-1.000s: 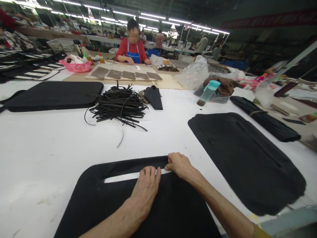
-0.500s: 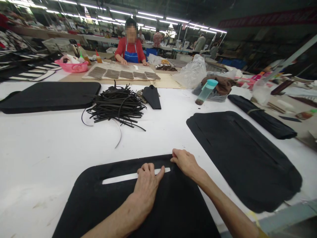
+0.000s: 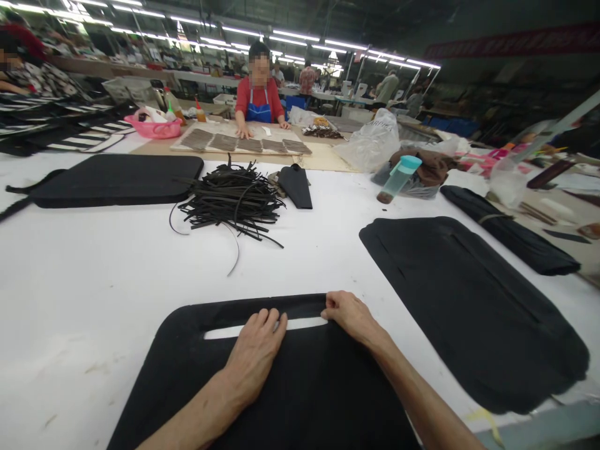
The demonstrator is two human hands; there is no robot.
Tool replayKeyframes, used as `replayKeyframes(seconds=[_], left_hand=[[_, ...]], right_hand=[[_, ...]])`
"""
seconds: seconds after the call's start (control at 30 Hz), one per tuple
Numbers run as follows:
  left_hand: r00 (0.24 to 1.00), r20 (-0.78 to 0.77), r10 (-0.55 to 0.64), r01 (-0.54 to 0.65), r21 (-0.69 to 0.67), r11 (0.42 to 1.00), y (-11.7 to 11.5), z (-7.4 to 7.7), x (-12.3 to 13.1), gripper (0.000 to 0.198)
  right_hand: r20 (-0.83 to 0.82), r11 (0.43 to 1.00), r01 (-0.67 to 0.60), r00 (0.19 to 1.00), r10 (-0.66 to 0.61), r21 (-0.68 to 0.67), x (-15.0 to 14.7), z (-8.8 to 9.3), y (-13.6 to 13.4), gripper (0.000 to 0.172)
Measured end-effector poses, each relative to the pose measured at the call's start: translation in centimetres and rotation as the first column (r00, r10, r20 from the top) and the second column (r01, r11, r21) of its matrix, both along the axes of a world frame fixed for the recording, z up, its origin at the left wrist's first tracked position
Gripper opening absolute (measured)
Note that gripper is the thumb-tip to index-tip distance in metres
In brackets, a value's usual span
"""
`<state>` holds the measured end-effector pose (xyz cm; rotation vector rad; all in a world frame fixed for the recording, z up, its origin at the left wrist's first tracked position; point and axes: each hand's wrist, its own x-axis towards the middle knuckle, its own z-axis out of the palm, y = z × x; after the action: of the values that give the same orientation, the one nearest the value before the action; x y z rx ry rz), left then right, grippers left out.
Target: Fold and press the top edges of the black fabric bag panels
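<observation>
White desk (image 3: 94, 269): biggest thing, runs under the slotted panel (image 3: 304, 387) and out past it left, right and beyond. Co-worker, red top and blue apron (image 3: 260, 103): well beyond the slotted panel. Slotted panel itself: black, flat on the desk, rounded far-left corner, white showing through its long slot (image 3: 304, 324) near the far edge; near end runs out of frame. Black panel (image 3: 469, 312): flat, right of the slotted panel, not touching it. Black pad (image 3: 126, 178): thicker, beyond and left of the slotted panel. Rolled bundle (image 3: 510, 231): black, tied, farther right of the slotted panel. Strip pile (image 3: 234, 200): thin dark strips, loose heap, straight beyond the slotted panel. Clear bag (image 3: 375, 137): well beyond the slotted panel, off right. Pink basket (image 3: 154, 129): well beyond, off left. Left hand (image 3: 255, 344): on the slotted panel, fingers curled across the slot; can't tell whether its grip holds any material. Right hand (image 3: 351, 314): at the slotted panel's far edge, slot's right end; grip closed, pinching the border. Bottle (image 3: 398, 178): teal lid, tilted, beyond and right of the slotted panel.
</observation>
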<state>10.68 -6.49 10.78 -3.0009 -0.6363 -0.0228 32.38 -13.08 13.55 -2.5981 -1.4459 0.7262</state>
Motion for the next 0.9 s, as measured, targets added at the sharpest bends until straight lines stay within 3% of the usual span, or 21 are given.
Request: replayKeyframes(seconds=[0.23,0.4,0.63,0.8,0.9], left_hand=[[0.989,-0.026,0.145,-0.144,0.026,0.989,1.0,-0.2,-6.4,0.057],[0.993,0.077,0.089,-0.093,0.047,0.995,0.5,-0.4,-9.2,0.057],[0.976,0.201,0.085,-0.104,0.086,0.991,0.7,-2.1,-9.4,0.061],[0.967,0.239,0.089,-0.123,0.128,0.984,1.1,-2.8,-9.6,0.065],[0.965,0.254,0.068,-0.112,0.162,0.98,0.9,-2.4,-9.6,0.066]], right_hand=[[0.197,1.0,-0.027,0.98,0.025,0.006,-2.3,0.6,-0.9,0.006],[0.391,0.996,-0.032,0.92,-0.004,0.086,-4.0,1.0,-1.7,0.006],[0.33,0.976,0.078,0.933,-0.144,0.205,0.7,0.4,-1.6,0.023],[0.181,0.962,-0.135,0.979,0.093,0.239,0.7,0.3,-2.0,0.033],[0.144,0.957,-0.155,0.982,0.122,0.246,-1.2,0.1,-2.5,0.04]])
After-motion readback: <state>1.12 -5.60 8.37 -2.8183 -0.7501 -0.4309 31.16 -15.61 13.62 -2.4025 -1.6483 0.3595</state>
